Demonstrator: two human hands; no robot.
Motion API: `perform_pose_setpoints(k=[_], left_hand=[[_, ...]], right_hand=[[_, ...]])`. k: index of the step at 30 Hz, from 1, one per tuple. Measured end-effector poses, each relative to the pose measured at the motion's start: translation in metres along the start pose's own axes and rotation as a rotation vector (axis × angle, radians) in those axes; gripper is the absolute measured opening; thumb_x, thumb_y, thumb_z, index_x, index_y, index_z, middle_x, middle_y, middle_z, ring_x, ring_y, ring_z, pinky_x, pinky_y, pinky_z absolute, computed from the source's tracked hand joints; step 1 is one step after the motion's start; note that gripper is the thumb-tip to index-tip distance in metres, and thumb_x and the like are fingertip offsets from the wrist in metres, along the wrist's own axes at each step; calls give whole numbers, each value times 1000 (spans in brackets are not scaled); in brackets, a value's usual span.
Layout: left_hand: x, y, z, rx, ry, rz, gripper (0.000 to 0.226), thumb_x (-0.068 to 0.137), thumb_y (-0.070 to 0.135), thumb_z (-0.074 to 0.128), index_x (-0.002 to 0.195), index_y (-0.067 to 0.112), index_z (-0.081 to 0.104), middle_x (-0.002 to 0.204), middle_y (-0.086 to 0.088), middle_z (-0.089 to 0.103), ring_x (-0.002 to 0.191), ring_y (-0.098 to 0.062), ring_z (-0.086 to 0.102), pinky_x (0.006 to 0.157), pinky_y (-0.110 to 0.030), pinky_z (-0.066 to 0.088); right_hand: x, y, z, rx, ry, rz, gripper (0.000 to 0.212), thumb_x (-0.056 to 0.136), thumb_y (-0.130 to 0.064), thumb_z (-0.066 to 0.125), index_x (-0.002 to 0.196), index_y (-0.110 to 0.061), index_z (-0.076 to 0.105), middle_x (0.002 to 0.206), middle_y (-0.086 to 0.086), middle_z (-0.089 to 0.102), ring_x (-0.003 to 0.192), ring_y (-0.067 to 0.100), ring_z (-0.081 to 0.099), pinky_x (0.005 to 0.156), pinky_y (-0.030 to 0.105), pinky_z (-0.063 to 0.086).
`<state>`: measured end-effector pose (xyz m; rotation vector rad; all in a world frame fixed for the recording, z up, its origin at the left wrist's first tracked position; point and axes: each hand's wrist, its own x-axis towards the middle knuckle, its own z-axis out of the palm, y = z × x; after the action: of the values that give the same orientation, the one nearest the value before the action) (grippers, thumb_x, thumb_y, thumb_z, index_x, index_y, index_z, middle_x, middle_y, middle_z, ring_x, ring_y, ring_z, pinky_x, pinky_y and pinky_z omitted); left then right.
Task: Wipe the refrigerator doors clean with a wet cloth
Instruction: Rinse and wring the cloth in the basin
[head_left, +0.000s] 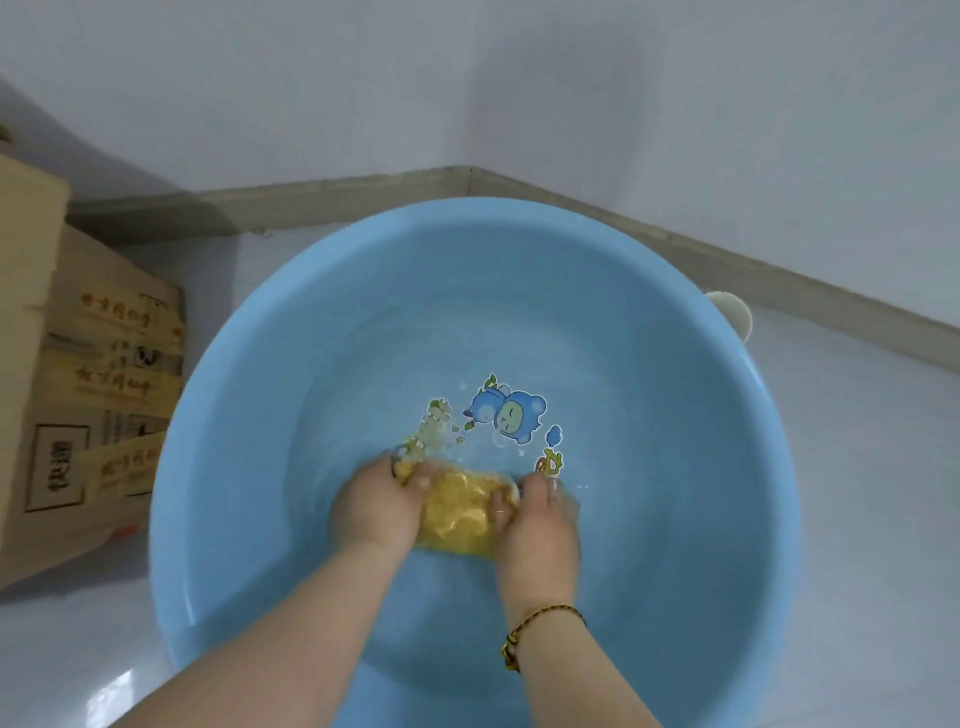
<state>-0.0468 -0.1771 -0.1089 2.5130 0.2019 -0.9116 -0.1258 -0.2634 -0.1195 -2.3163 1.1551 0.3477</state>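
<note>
Boxes: brown printed cardboard boxes (78, 364), stacked on the floor just beside the basin's left rim; direct no splashes that way.
Basin: large round light-blue plastic basin (234, 364) on the pale floor, holding shallow water over a cartoon print (509, 415) on its bottom.
Left hand: left hand (376, 506) with fingertips in the water, fingers curled round the left end of the cloth.
Cloth: bunched yellow cloth (462, 512), lying in the water toward the near side of the basin, gripped between both hands; refrigerator doors not in view.
Right hand: right hand (540, 525) with fingers curled round the right end; braided cord bracelet (519, 639) on the wrist.
Right rim: small white round object (732, 314) behind it; identity unclear.
Step, as judged: soaking and rinsing, wiping not yet begun.
Method: knead both ends together below the surface; lift low over the basin; twist the ends in opposite directions until damp, not dripping.
</note>
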Motion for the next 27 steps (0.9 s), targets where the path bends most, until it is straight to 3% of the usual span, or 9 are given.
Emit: perform_pose_setpoints(k=[3,5,7,11,15,20,22,24,27], left_hand=[[-7,18,-3,-419,-2,-99,24,89,33,53,79,12,50,86,-10,56,85,-26,52,67,-26,32],[-13,29,-7,-542,13,-91,27,89,35,52,83,9,52,75,-3,55,81,-24,52,70,-27,36],[-17,40,-15,-569,33,-37,27,89,35,51,76,11,52,69,2,53,78,-24,52,71,-29,38],[-34,54,-26,-638,2,21,38,91,33,48,59,14,45,57,0,50,59,-21,48,62,-30,40],[-56,50,-23,-534,-22,59,42,93,29,46,54,13,42,52,1,47,51,-12,44,46,-14,33],[-37,47,-29,-704,-44,-70,47,92,25,48,48,13,36,34,6,41,46,-17,41,52,-29,31],[-41,47,-26,-670,-86,-52,45,92,25,49,50,13,39,43,1,45,54,-21,43,58,-29,34],[-50,44,-18,-619,-186,-43,38,91,28,50,56,13,46,58,-3,50,65,-22,48,64,-29,38],[-47,37,-8,-564,-260,-71,33,90,35,50,64,14,49,70,-5,55,75,-23,52,72,-28,40]], right_hand=[[2,-18,-10,481,-188,333,12,92,-23,46,98,-14,52,103,6,57,89,24,49,68,25,34],[-2,-33,-21,738,-81,330,14,88,-18,51,75,-21,46,78,-1,55,75,20,46,63,24,33],[-14,-49,-32,837,20,275,20,81,-28,55,66,-26,41,70,-7,51,73,18,49,62,24,37],[-34,-68,-48,767,55,222,24,74,-50,43,64,-29,36,78,-7,51,81,17,53,70,29,40],[-12,-53,-55,693,-38,280,35,95,-36,39,62,-25,33,73,-3,50,79,21,48,65,26,33],[-45,-65,-42,642,-4,66,40,73,-61,24,57,-24,26,58,-7,36,66,14,35,60,27,27],[-35,-55,-41,593,-13,93,40,75,-59,24,57,-23,27,62,-5,42,69,18,37,62,28,27],[-14,-37,-43,480,-63,196,42,91,-48,32,61,-19,32,76,5,52,75,25,44,63,28,29],[-2,-15,-41,303,-25,231,32,96,-37,35,74,-14,39,84,3,51,77,23,43,64,27,29]])
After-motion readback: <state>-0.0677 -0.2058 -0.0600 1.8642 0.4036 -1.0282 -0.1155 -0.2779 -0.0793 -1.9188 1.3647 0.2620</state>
